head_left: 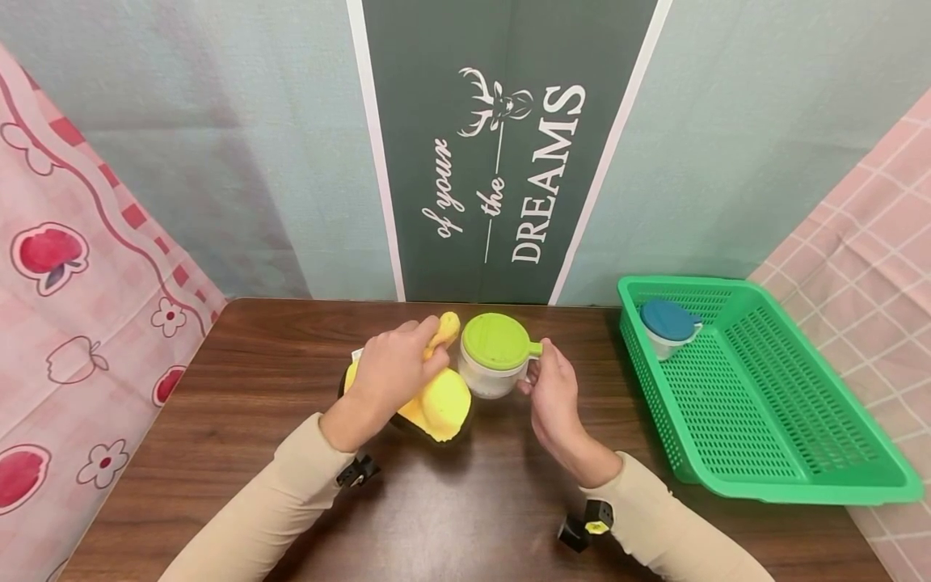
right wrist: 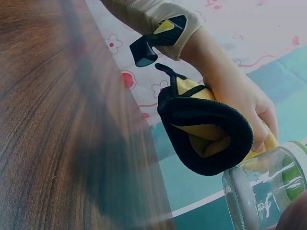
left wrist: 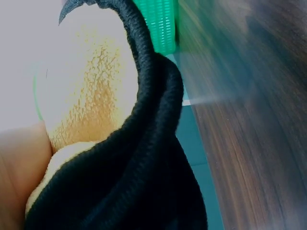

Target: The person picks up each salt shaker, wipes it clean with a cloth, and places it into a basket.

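Note:
My left hand grips a yellow cloth with a black edge. A bunched end of the cloth sticks up past the fingers, and the rest hangs below the palm. The cloth meets the side of a clear jar with a green lid. By the lid's tab or handle on the right, my right hand holds the jar. In the right wrist view, the jar is tilted and the folded cloth is beside it. Close up in the left wrist view, the cloth shows its fluffy texture.
On the right of the brown wooden table stands a green plastic basket. A second jar with a blue lid sits in the basket's far left corner. A printed curtain hangs behind the table.

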A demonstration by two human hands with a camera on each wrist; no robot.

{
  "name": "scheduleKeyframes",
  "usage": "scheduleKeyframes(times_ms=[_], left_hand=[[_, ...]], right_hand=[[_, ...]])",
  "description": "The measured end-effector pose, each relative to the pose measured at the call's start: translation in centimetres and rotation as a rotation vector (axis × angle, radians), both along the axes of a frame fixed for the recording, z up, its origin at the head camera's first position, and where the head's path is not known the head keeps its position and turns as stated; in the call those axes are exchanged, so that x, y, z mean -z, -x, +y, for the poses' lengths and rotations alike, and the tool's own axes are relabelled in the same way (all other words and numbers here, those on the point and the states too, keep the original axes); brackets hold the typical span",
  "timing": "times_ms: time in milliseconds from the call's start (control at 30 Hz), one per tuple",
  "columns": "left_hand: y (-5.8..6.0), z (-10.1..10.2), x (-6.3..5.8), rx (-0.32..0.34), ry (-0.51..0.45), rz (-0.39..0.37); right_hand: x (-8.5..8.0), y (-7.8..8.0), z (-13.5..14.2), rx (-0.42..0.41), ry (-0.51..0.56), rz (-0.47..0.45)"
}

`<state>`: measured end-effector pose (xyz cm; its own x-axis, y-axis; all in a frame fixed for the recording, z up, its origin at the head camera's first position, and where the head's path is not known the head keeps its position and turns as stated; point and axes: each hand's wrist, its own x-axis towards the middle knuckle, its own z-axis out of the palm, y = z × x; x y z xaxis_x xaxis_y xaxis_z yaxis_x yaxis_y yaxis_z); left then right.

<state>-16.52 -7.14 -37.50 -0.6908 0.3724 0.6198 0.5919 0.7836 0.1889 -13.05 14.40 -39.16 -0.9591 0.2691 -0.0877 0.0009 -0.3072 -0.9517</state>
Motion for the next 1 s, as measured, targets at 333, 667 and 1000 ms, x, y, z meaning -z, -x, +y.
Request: scheduleKeyframes(times_ms=[333,667,1000], left_hand=[[-0.4,0.2,0.2,0.031,0.018,0.020],[-1.0,0.3,0.3,0.044,0.027,0.061],[-2.0,0.4,-0.1,0.083,0.042,0.078]], right_hand=[[0.2,0.0,0.0,-0.008,-0.016,-0.011],[0.2,0.2,0.1,0.015,0.002,-0.015],[0.1,0.3,0.1,0.024,0.020,-0.022]])
